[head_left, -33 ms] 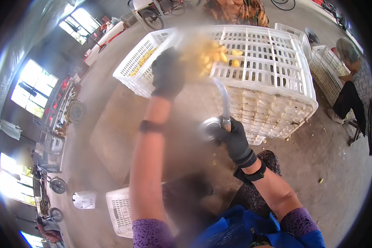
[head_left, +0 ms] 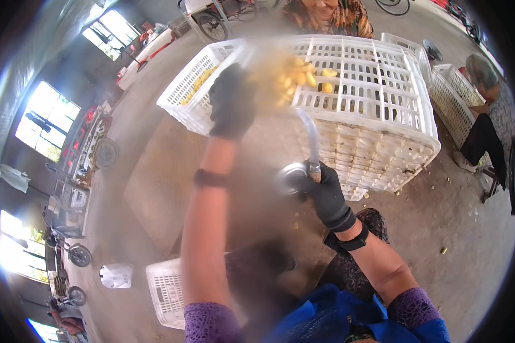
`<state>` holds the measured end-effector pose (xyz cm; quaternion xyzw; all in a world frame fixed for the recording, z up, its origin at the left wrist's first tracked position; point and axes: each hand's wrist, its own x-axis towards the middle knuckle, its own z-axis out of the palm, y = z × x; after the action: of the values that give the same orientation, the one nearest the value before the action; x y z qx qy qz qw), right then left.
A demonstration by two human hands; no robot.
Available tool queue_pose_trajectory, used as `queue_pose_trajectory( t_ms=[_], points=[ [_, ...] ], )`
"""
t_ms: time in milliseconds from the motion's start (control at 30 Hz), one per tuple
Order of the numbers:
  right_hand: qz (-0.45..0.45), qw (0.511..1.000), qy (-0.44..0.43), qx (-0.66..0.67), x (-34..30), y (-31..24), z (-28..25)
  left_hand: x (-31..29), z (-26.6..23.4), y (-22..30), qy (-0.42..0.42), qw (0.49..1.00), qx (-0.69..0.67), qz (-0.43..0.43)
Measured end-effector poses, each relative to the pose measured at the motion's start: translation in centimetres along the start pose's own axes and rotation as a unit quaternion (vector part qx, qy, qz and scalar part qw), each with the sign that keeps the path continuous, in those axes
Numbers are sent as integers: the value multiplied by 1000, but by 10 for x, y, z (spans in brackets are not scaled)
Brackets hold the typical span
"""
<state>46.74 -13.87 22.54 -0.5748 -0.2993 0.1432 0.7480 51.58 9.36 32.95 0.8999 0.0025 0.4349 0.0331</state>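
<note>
My left hand (head_left: 233, 103), in a black glove, is raised at the near edge of the crates, beside a pile of yellow pieces (head_left: 294, 77). Blur hides its fingers, so I cannot tell whether it holds any. Lower and to the right, my right hand (head_left: 327, 197), also black-gloved, is closed around a tool with a curved pale-grey strip (head_left: 310, 134) that rises toward the pile. A round shiny metal piece (head_left: 293, 176) shows beside its thumb. The pile and a few loose pieces rest on an upturned white slatted crate (head_left: 383, 86).
A white basket (head_left: 174, 106) with yellow pieces stands at the left of the crate. Another white basket (head_left: 165, 291) is by my left forearm, near a white bag (head_left: 116, 275). One person (head_left: 326, 20) sits across; another (head_left: 495, 108) sits at right beside crates. Haze blurs the middle.
</note>
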Motion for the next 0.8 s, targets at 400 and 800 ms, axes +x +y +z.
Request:
queue_pose_trajectory(
  t_ms=[400, 800],
  points=[
    [96, 992, 55, 59, -6, 15, -5, -235, -98, 106, -106, 950, -166, -243],
    [-42, 980, -76, -179, -24, 51, 31, -250, -108, 113, -106, 717, -565, -394]
  ],
)
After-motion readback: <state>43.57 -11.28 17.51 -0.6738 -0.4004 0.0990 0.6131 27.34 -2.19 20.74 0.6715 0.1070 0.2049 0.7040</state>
